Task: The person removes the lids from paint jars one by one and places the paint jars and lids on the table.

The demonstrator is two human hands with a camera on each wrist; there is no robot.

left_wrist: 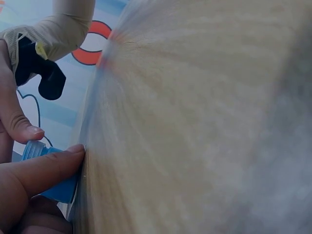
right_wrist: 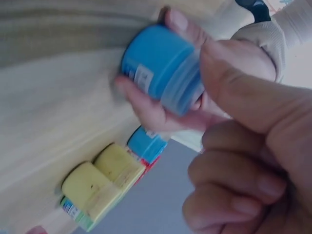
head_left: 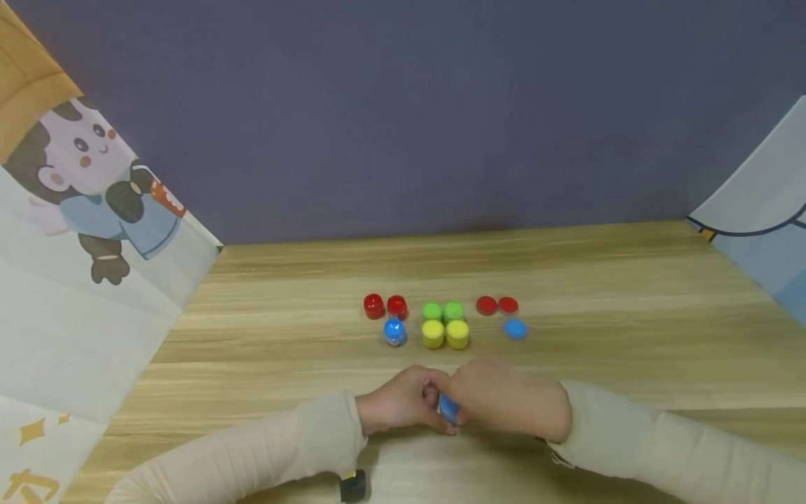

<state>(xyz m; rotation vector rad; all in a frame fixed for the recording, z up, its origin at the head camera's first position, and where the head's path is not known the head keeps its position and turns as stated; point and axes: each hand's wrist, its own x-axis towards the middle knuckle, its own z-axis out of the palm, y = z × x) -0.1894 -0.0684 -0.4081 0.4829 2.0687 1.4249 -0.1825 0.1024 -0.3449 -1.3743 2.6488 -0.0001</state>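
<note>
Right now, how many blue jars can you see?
2. One blue jar is held in the left hand; the other blue jar stands on the table, to the left of the yellow jars. Another could be hidden behind the right hand.

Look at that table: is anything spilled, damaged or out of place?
Nothing looks spilled or damaged. Only the two red lids and blue lid stand out, lying loose, right of the yellow jars, rather than on jars.

My head camera is looking forward and down over the table (head_left: 283,294); my wrist cameras are peering, tilted, from close in. All three are showing the blue jar (right_wrist: 156,58); head and right wrist are sharing the yellow jars (head_left: 432,336).
</note>
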